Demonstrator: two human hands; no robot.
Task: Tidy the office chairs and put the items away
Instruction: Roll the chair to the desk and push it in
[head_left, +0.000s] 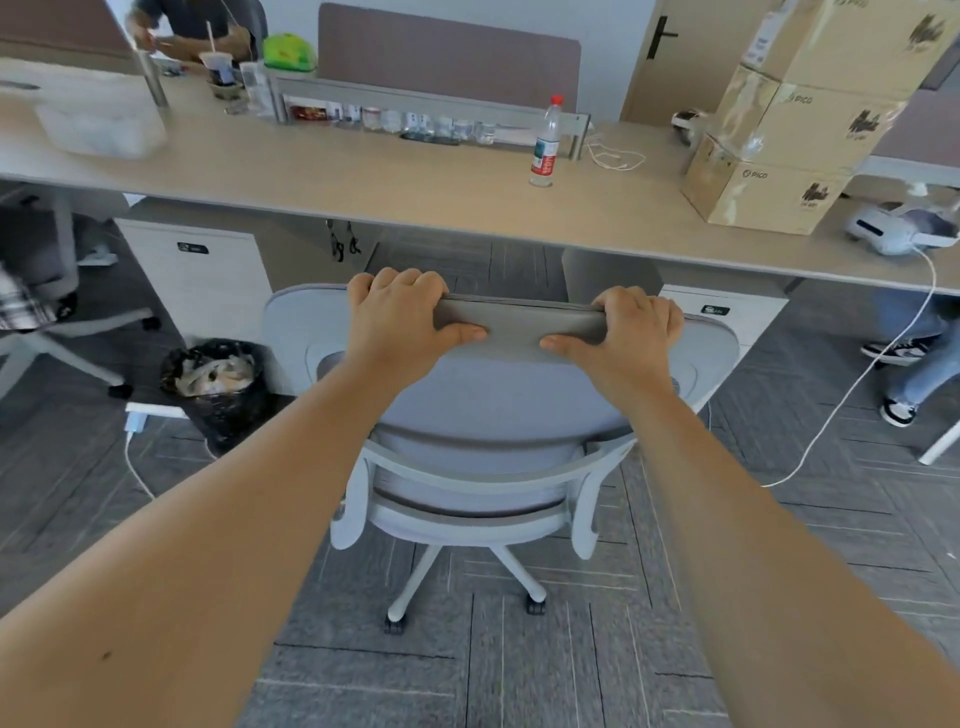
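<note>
A grey office chair (483, 405) with a white frame and wheeled base stands in front of me, facing the long desk (363, 182). My left hand (400, 317) and my right hand (628, 332) both grip the top edge of its backrest, fingers over the far side and thumbs on the near side. The chair's seat sits just short of the desk's front edge. A clear water bottle (546, 143) with a red cap stands on the desk, and a white headset (893, 231) lies at the desk's right end.
Stacked cardboard boxes (795, 135) fill the desk's right side. A black bin (221, 376) sits on the floor left of the chair, beside a white drawer unit (202, 275). Another chair (41, 312) stands at far left. A person's legs (909, 364) and a white cable (857, 384) are at right.
</note>
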